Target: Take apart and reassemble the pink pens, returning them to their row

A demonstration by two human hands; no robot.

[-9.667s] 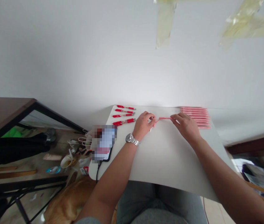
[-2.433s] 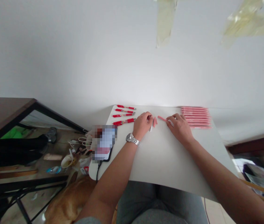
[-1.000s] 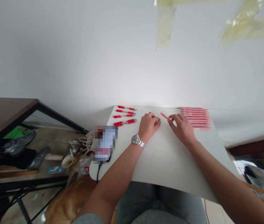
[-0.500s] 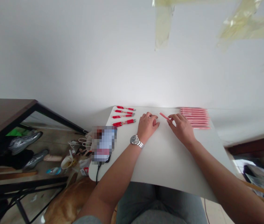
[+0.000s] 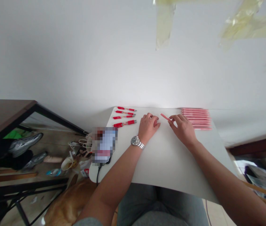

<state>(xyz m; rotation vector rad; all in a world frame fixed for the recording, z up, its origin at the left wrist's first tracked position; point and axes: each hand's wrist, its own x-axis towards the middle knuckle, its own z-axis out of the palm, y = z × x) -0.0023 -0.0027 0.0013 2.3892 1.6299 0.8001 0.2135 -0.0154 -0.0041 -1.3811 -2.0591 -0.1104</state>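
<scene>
My right hand point(image 5: 182, 129) pinches a short pink pen barrel point(image 5: 165, 117) by one end, its free end pointing up and left. My left hand point(image 5: 148, 127), with a metal watch on the wrist, rests curled on the white table point(image 5: 165, 160) beside it, fingers closed over small pink pen parts that barely show. Several assembled red pens point(image 5: 125, 115) lie in a row left of my left hand. A row of several pink pens point(image 5: 196, 118) lies right of my right hand.
A phone point(image 5: 104, 145) with a cable sits at the table's left edge. A dark wooden desk point(image 5: 8, 116) stands to the left, with shoes, a cup and clutter on the floor below. A tan dog point(image 5: 71, 201) lies by my knees. The wall is right behind the table.
The pink pen has come apart. My right hand now holds up only the short barrel, and my left hand has closed over the small parts that lay on the table.
</scene>
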